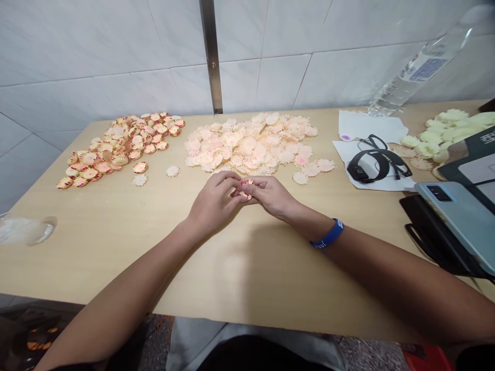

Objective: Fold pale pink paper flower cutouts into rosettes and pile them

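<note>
over the surface, the left hand and right hand pinched a red-edged piece between fingers; light pressure seemed best.

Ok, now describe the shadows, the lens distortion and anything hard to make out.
Head view: a soft-edged shadow on the table below the right forearm; head view: the bottle looks stretched and slanted, probably wide-angle distortion; head view: the red-edged piece between left hand and right hand is partly hidden, its detail hard to read.
</note>
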Demonstrator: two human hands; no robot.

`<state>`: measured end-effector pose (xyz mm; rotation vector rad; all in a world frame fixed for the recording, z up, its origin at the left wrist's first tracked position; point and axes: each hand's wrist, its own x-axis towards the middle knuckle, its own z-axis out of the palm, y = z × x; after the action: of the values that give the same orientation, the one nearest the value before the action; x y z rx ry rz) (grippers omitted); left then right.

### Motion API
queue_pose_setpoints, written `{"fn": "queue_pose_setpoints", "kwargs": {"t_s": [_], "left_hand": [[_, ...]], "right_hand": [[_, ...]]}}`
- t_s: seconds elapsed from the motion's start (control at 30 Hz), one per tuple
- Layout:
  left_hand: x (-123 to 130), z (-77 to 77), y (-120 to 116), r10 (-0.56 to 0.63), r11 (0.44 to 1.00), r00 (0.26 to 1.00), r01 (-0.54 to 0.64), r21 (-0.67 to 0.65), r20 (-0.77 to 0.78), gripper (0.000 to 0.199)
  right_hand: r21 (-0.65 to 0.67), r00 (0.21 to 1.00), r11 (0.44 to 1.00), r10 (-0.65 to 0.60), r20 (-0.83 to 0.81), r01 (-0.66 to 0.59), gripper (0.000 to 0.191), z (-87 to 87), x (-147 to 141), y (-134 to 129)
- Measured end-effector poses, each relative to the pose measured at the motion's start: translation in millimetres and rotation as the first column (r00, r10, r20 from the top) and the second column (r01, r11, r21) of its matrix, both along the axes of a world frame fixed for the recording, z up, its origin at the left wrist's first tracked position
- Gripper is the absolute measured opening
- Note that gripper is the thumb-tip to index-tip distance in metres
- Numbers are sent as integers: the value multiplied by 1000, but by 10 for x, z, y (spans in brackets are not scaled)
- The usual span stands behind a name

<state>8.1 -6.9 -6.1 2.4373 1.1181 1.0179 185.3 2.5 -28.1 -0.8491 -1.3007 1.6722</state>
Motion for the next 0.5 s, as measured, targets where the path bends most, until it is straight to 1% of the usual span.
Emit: {"fn": "queue_pose_setpoints", "kwargs": {"t_s": [0.07,0.13,0.2,0.27,0.33,0.4,0.5], "left_hand": [[-1,12,0,-8,1000,1000,8,-31,-1,16],[1,13,-8,-24,998,999,22,-55,-23,29],[5,-6,-15,-51,996,997,47,-71,-59,44],[10,-43,-14,-73,995,994,67,-67,-86,54],[11,-84,1,-71,997,993,68,-35,-95,53],[6,-111,28,-53,998,994,55,17,-97,47],[-21,-100,71,-47,994,995,55,92,-90,38]], "right_hand": [[-8,1000,1000,8,10,-8,48,9,0,-4],[-11,1000,1000,16,15,-16,50,15,1,-4],[-10,1000,1000,-5,1,5,48,11,4,2],[-16,999,999,-34,-19,34,43,-1,8,12],[-33,999,999,-33,-31,32,40,-16,12,20],[-54,999,999,-1,-52,-2,38,-29,13,19],[-90,986,994,52,-158,-67,32,-27,8,-6]]}}
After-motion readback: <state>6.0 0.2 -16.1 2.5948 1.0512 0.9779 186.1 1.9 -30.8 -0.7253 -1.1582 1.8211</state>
